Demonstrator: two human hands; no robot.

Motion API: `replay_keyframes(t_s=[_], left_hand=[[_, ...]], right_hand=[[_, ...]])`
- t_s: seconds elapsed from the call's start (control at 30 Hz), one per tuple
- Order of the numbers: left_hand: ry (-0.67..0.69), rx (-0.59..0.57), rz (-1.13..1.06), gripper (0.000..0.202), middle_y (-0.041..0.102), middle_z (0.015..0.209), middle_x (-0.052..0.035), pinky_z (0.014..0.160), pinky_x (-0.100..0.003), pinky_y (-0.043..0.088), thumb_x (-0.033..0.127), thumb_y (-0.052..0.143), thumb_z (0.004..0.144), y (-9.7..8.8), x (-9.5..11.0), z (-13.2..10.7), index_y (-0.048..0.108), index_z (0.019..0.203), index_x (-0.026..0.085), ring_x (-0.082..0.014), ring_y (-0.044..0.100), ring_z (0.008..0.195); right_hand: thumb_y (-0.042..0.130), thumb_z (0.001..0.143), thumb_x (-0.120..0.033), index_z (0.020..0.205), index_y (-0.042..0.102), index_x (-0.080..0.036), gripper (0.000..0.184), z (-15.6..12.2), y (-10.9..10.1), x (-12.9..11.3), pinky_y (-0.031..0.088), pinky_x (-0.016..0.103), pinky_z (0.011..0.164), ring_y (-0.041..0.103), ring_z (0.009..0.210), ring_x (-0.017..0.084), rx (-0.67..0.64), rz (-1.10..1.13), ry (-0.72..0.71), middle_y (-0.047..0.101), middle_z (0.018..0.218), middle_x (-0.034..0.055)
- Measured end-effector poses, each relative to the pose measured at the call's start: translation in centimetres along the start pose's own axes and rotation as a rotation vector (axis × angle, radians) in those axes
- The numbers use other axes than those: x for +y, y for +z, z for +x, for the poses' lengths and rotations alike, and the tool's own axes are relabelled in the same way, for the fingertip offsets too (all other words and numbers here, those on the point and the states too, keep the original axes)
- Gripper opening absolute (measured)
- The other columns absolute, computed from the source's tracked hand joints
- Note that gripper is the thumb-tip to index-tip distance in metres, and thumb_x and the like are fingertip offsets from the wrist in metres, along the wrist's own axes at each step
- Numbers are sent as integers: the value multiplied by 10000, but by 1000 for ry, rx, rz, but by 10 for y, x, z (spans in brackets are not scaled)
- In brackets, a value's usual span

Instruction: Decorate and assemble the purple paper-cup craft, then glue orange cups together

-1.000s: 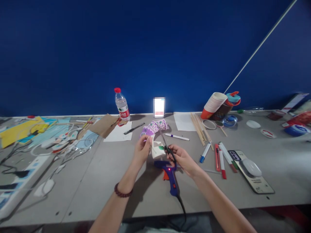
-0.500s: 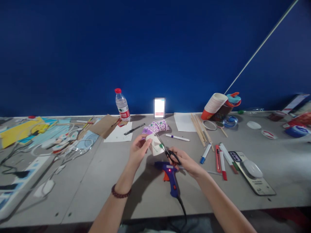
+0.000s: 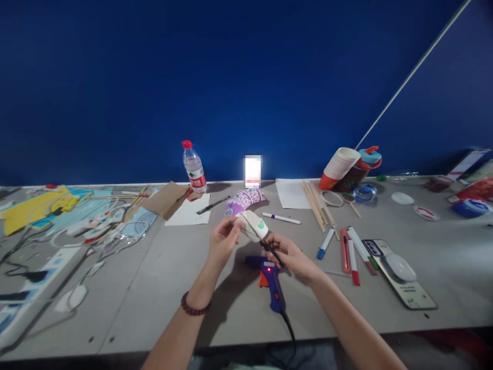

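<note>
Left to right: a clear plastic bottle with a red cap (image 3: pixel 194 167) stands at the back of the grey counter (image 3: pixel 165 288); its red, white and green label (image 3: pixel 197 178) bears white characters too blurred to read. The left forearm, ringed at the wrist by a dark red beaded bracelet (image 3: pixel 195 304), slants up and inward; the left hand (image 3: pixel 224 236) is bent at the fingers, its grip narrowed to a thumb-and-finger pinch on a curved white paper piece with a green patch (image 3: pixel 254 228), raised above the counter at centre. Black-handled metal scissors (image 3: pixel 272 252) lie with a blade across this piece; whether the blades are closed cannot be told. Below, a blue-purple glue gun with an orange trigger (image 3: pixel 274 290) carries a pale label, illegible. The right hand (image 3: pixel 290 258), its forearm slanting up and leftward, has its grip curled around the scissor handles. Far right, a pale-cased phone (image 3: pixel 414 297) shows small, unreadable dark lettering.
</note>
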State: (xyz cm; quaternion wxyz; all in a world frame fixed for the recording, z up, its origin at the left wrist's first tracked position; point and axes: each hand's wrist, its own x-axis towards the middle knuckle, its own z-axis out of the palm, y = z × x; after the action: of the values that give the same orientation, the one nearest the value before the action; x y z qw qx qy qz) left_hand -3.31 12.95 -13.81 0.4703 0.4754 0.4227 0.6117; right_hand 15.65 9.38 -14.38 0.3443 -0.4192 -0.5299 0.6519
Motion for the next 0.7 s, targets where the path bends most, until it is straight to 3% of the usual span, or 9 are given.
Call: replay_keyframes(t_s=[0.17, 0.7], left_hand=[[19, -31, 54, 339, 533, 664, 10, 395, -197, 324, 489, 723, 715, -1, 6, 0, 658, 690, 157, -41, 390, 435], [16, -30, 72, 362, 523, 661, 11, 391, -194, 330, 513, 721, 700, -5, 6, 1, 648, 664, 160, -42, 385, 432]], right_hand=[[690, 750, -365, 842, 547, -190, 244, 1, 1, 0, 303, 203, 515, 412, 582, 78, 24, 5, -11, 507, 725, -28], [762, 683, -429, 815, 592, -179, 330, 7, 1, 13, 349, 223, 572, 458, 590, 85, 81, 18, -26, 529, 678, -37]])
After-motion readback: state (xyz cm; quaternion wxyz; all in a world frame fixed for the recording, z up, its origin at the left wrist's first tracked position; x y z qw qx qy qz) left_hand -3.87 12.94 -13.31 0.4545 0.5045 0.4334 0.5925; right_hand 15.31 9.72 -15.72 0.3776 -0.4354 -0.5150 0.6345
